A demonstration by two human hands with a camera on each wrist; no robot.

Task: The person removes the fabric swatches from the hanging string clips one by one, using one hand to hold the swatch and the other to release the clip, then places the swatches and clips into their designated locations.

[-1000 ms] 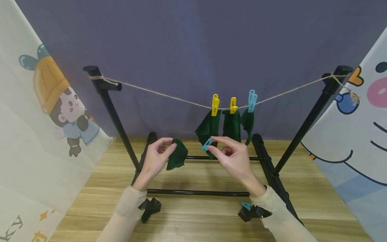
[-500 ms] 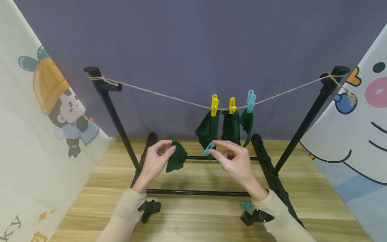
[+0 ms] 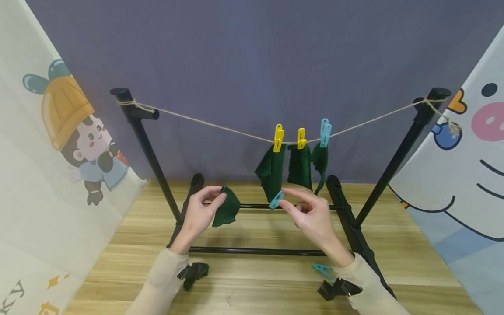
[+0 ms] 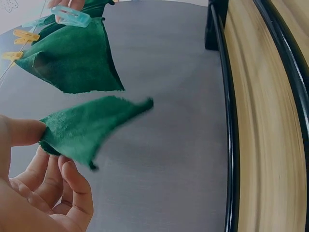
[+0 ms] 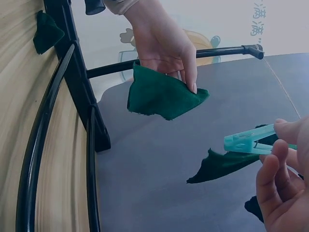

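Note:
My left hand pinches a small dark green cloth between thumb and forefinger; the cloth hangs free, below the string. My right hand pinches a light blue clothespin at its handle end. The right wrist view shows this clothespin with its clamping end pointing away from the fingers. Behind the hands, three green cloths hang from the string. Two are clipped by yellow clothespins, and the rightmost by a blue clothespin.
A black tube rack with a left post and right post carries the string. Low crossbars run under the hands. Another blue clothespin lies on the wooden table near my right wrist. A dark green cloth lies near my left wrist.
Both hands have sunk slightly and stay pinching the cloth and the clothespin. The right hand has shifted a little to the right. The hung cloths stay clipped.

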